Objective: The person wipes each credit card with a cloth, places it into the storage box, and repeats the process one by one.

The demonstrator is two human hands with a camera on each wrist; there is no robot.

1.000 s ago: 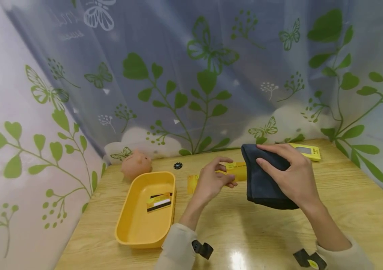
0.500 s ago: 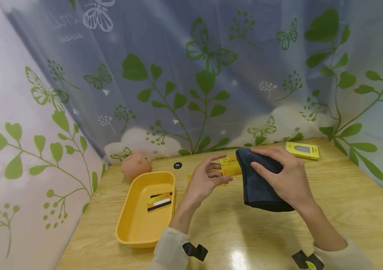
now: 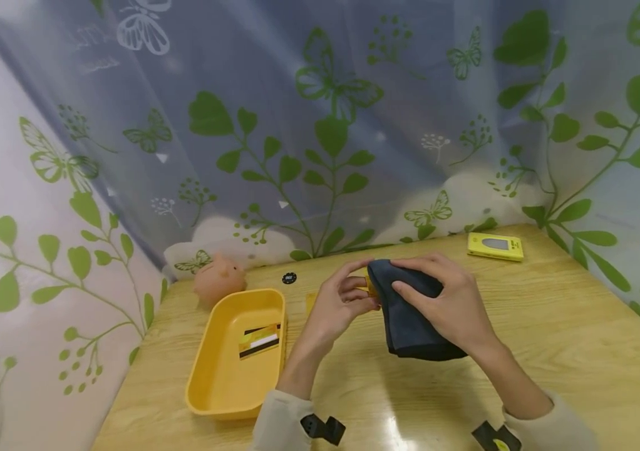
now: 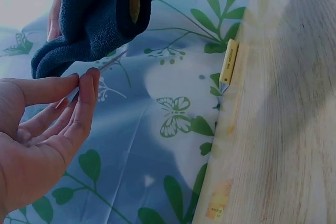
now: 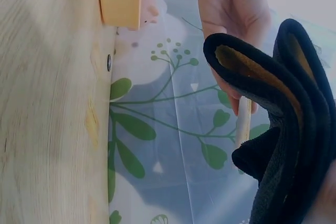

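Note:
My left hand (image 3: pixel 338 300) pinches a thin yellow card (image 3: pixel 372 285) between thumb and fingertips. In the left wrist view the card (image 4: pixel 113 62) shows nearly edge-on, close to the cloth. My right hand (image 3: pixel 448 302) grips a folded dark blue fleecy cloth (image 3: pixel 407 319), thumb on the near face, above the table. The cloth hides most of the card in the head view. From the right wrist, the cloth (image 5: pixel 294 124) stands in loose folds with the card (image 5: pixel 243 121) beside it; whether they touch, I cannot tell.
Left of my hands stands a yellow tray (image 3: pixel 215 388) with striped cards (image 3: pixel 260 341) inside. Behind it sit a pink pig figure (image 3: pixel 220 280) and a black chip (image 3: pixel 289 277). A yellow box (image 3: pixel 495 246) lies back right. Another yellow card (image 4: pixel 219 199) lies on the wooden table (image 3: pixel 568 338).
The left hand has taken a yellow card up from the table. The right hand has brought the cloth left towards it, and the cloth now covers most of that card in the head view.

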